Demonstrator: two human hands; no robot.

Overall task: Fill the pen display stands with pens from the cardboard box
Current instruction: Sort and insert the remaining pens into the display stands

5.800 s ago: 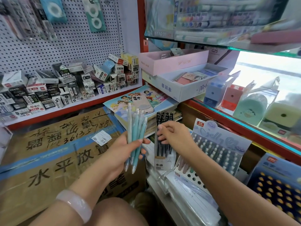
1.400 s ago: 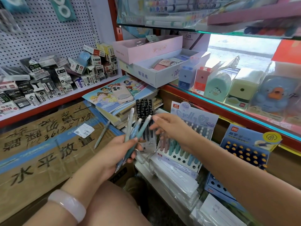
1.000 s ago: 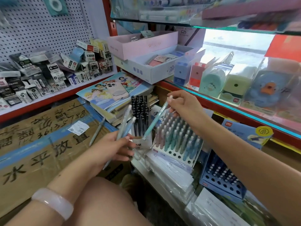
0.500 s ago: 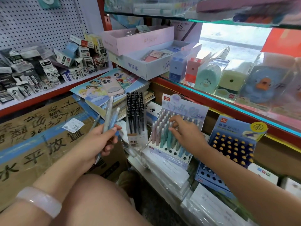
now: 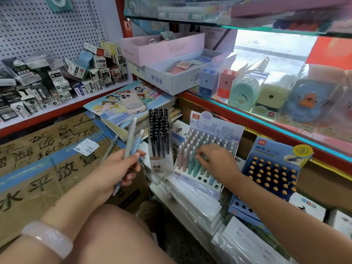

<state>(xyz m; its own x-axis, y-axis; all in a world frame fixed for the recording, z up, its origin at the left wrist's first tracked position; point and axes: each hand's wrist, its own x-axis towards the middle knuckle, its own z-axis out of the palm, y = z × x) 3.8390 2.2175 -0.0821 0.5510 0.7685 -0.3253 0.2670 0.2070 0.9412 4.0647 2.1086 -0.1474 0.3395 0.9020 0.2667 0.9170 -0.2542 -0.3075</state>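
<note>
Pale pens [image 5: 131, 137], two, in left hand [image 5: 118, 168].

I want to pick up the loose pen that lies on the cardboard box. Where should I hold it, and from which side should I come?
Grip the loose pen at mid-barrel, coming from above, fingers across its width. It lies flat and slanted on the cardboard box, so only its top and sides are free. Its lower end passes behind the left hand, which holds two pens; the upper half is likely easier to reach.

White pegboard wall [image 5: 47, 31] at left; red-framed glass shelves [image 5: 247, 115] at right; bright daylight through window [image 5: 272, 52] behind them.
</note>
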